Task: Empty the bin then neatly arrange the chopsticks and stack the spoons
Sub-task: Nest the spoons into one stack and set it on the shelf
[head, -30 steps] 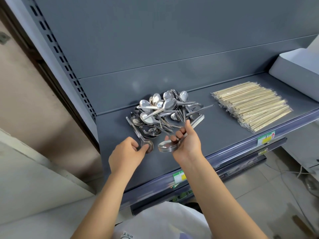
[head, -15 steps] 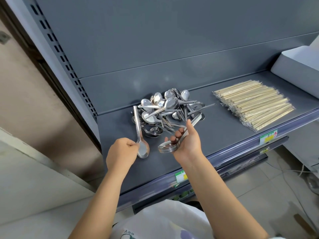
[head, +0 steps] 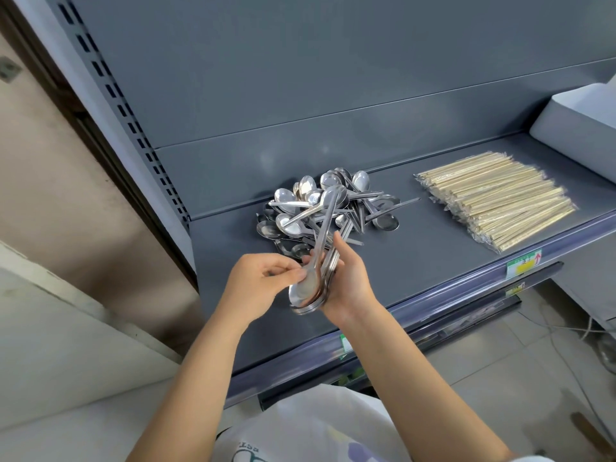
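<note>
A loose heap of steel spoons [head: 328, 208] lies on the grey shelf [head: 433, 248], towards its back left. In front of the heap my right hand [head: 346, 281] holds a nested stack of spoons [head: 308, 303], bowls down and towards me, handles pointing away. My left hand [head: 263, 281] pinches a single spoon [head: 321, 248] near its bowl and lays it onto the top of that stack. A flat bundle of wrapped chopsticks [head: 496, 198] lies in neat rows on the right of the shelf. A grey bin [head: 580, 128] stands at the far right.
The shelf has a grey back panel [head: 333, 78] and a slotted upright [head: 120, 105] on the left. Price labels [head: 523, 266] sit on its front rail. A white plastic bag [head: 316, 428] hangs below my arms. Tiled floor with cables [head: 566, 345] lies lower right.
My left hand has lifted one spoon off the shelf and carried it right, onto the stack in my right hand. The right hand has stayed about where it was.
</note>
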